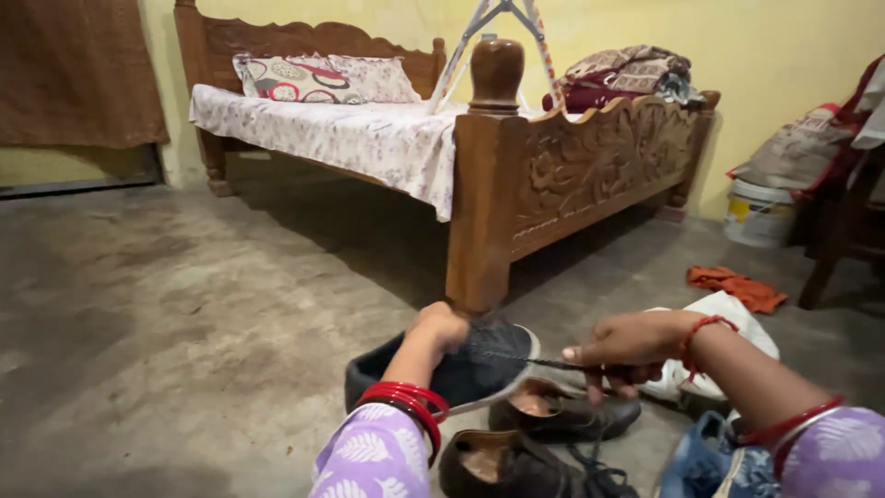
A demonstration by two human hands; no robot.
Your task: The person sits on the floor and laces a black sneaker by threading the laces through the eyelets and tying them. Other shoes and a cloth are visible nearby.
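Dark slip-on shoe (470,369) held off floor, low centre. Left hand (441,327) fingers grasping its toe; right hand (619,349) at 3 o'clock, fingers pinching thin black lace (530,360). Brown shoes (553,433) at 6 o'clock. Wooden bed (516,157) at 12.

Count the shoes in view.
3, maybe more hidden: a dark sneaker held in the left hand, two brown leather shoes on the floor, one behind the other.

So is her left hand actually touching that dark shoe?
Touching. The head view shows the left hand gripping the toe end of the dark shoe, fingers wrapped over it.
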